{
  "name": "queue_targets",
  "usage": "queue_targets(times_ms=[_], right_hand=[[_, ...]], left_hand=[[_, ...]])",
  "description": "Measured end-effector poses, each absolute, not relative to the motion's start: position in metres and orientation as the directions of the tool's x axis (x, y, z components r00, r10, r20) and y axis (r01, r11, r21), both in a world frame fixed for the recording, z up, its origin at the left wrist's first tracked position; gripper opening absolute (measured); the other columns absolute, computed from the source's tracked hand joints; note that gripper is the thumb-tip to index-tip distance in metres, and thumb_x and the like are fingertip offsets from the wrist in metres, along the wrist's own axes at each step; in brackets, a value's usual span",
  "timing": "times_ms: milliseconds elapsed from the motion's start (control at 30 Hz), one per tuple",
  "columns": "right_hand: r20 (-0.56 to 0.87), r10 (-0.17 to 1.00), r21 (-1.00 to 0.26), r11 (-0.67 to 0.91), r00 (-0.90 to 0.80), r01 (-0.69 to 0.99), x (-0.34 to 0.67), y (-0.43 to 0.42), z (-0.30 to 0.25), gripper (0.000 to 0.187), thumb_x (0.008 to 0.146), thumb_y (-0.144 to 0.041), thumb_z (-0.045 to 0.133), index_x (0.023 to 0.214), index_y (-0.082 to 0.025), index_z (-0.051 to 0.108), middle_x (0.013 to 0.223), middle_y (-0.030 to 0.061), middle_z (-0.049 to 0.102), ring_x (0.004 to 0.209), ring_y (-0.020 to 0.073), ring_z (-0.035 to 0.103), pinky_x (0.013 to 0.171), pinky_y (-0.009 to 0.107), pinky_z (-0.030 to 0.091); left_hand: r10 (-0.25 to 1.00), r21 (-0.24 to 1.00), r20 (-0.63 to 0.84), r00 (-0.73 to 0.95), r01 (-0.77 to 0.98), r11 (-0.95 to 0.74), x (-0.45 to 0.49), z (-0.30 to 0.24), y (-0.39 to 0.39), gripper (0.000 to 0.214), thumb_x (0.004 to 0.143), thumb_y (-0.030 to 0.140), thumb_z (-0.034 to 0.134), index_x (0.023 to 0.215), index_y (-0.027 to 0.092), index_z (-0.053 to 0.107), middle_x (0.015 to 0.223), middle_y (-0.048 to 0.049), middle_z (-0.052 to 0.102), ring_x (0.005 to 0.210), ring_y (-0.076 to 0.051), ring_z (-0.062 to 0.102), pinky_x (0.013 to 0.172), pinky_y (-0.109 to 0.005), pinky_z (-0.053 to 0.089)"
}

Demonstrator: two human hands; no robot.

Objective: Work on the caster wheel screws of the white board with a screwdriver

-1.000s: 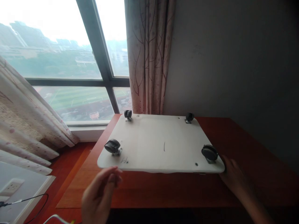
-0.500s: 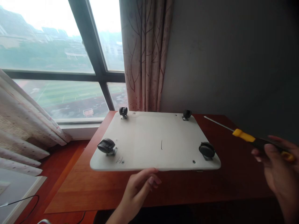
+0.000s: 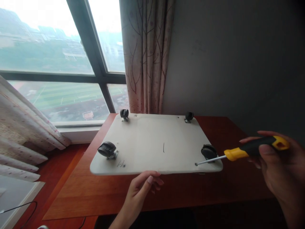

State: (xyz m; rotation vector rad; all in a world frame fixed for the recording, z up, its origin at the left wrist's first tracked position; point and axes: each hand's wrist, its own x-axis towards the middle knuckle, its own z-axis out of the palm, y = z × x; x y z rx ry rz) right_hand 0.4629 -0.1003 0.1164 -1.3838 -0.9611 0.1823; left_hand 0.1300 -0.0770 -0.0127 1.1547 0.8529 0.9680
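Observation:
A white board (image 3: 152, 143) lies upside down on a red-brown wooden table (image 3: 95, 194), with a black caster wheel at each corner, such as the near-left caster (image 3: 107, 149) and the near-right caster (image 3: 208, 152). My right hand (image 3: 278, 171) grips a yellow and black screwdriver (image 3: 247, 151); its metal tip rests at a screw near the board's front right corner. My left hand (image 3: 143, 187) touches the board's front edge with curled fingers.
A patterned curtain (image 3: 145, 57) hangs behind the table beside a large window (image 3: 54, 63). A grey wall (image 3: 233, 60) stands at the right. More curtain (image 3: 23, 136) bunches at the left, with a cable (image 3: 16, 208) on a white surface below.
My right hand has swung the screwdriver down so its tip now meets the board's front right corner. My left hand stays at the front edge.

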Motion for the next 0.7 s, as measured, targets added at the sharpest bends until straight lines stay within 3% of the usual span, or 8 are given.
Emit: queue_targets(times_ms=[133, 333, 500, 633, 700], right_hand=[[0.405, 0.657, -0.904, 0.182, 0.636, 0.388, 0.460, -0.100, 0.117, 0.042, 0.073, -0.044, 0.081, 0.109, -0.026, 0.068, 0.088, 0.0037, 0.075, 0.067, 0.0191, 0.067, 0.041, 0.021, 0.048], [0.465, 0.689, -0.856, 0.190, 0.556, 0.481, 0.464, -0.104, 0.116, 0.045, 0.076, -0.043, 0.081, 0.116, -0.026, 0.067, 0.092, 0.0032, 0.075, 0.067, 0.0175, 0.068, 0.050, 0.021, 0.054], [0.460, 0.755, -0.846, 0.213, 0.467, 0.489, 0.468, -0.100, 0.122, 0.045, 0.077, -0.044, 0.079, 0.117, -0.028, 0.067, 0.095, 0.0040, 0.076, 0.089, 0.0233, 0.072, 0.060, 0.024, 0.058], [0.448, 0.822, -0.840, 0.252, 0.351, 0.481, 0.472, -0.094, 0.126, 0.050, 0.081, -0.046, 0.073, 0.127, -0.030, 0.064, 0.096, 0.0042, 0.075, 0.089, 0.0231, 0.070, 0.060, 0.025, 0.056], [0.443, 0.836, -0.841, 0.260, 0.325, 0.475, 0.474, -0.090, 0.126, 0.052, 0.084, -0.045, 0.070, 0.133, -0.031, 0.062, 0.099, 0.0034, 0.074, 0.091, 0.0220, 0.068, 0.069, 0.027, 0.057]], left_hand=[[0.936, 0.981, -0.038, 0.349, -0.164, 0.101, 0.129, -0.015, -0.077, 0.039, 0.097, 0.049, 0.058, 0.107, 0.015, 0.073, 0.091, -0.0121, 0.076, 0.076, -0.019, 0.069, 0.066, -0.025, 0.054], [0.936, 0.984, -0.028, 0.351, -0.153, 0.087, 0.130, -0.016, -0.078, 0.038, 0.098, 0.048, 0.056, 0.108, 0.015, 0.072, 0.091, -0.0113, 0.076, 0.077, -0.018, 0.069, 0.066, -0.025, 0.054], [0.937, 0.984, -0.024, 0.348, -0.157, 0.084, 0.129, -0.015, -0.078, 0.038, 0.098, 0.048, 0.057, 0.108, 0.015, 0.072, 0.091, -0.0113, 0.075, 0.076, -0.018, 0.068, 0.066, -0.025, 0.054], [0.938, 0.967, -0.033, 0.344, -0.225, 0.117, 0.132, -0.012, -0.082, 0.037, 0.098, 0.047, 0.058, 0.112, 0.016, 0.070, 0.091, -0.0110, 0.073, 0.076, -0.018, 0.066, 0.066, -0.026, 0.053], [0.945, 0.935, -0.039, 0.325, -0.323, 0.150, 0.138, -0.007, -0.087, 0.037, 0.096, 0.047, 0.060, 0.115, 0.017, 0.069, 0.087, -0.0093, 0.070, 0.075, -0.018, 0.064, 0.064, -0.026, 0.053]])
